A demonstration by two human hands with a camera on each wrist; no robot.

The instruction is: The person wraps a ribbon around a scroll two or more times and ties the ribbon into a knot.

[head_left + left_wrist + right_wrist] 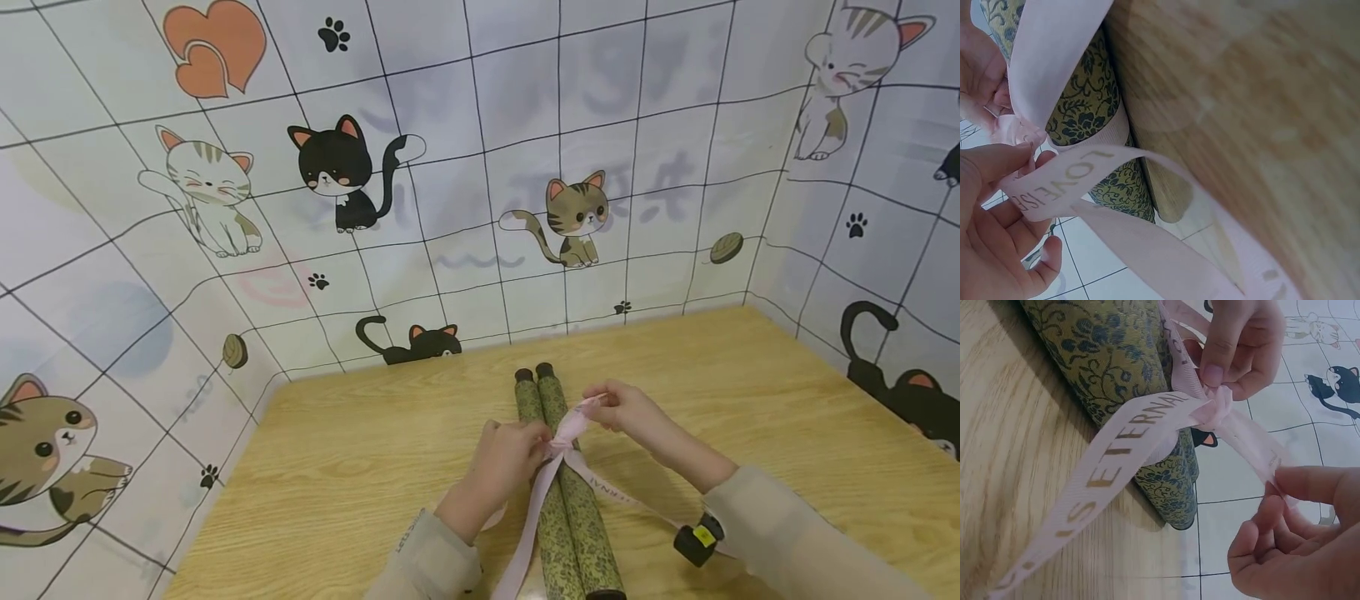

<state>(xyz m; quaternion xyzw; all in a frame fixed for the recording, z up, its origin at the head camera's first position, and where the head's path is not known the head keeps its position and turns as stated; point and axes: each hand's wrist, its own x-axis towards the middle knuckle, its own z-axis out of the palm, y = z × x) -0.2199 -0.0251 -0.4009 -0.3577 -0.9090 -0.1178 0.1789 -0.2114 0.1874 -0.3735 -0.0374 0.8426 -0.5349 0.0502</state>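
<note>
Two scrolls [555,533] covered in green-gold floral fabric, with dark end knobs, lie side by side on the table. A pink ribbon [572,427] goes round them, knotted on top, with long tails falling to either side. Beside the knot, my left hand [504,462] pinches the ribbon between thumb and fingers. My right hand [633,417] pinches a raised part of the ribbon just beyond the knot. Gold lettering shows on one ribbon tail [1122,447] in the right wrist view. A ribbon loop [1079,175] hangs from the left fingers in the left wrist view.
The wooden table [360,467] reaches back to walls draped in white gridded cloth [465,108] printed with cartoon cats. A small black device [697,540] with a yellow label sits at the right wrist, close over the tabletop.
</note>
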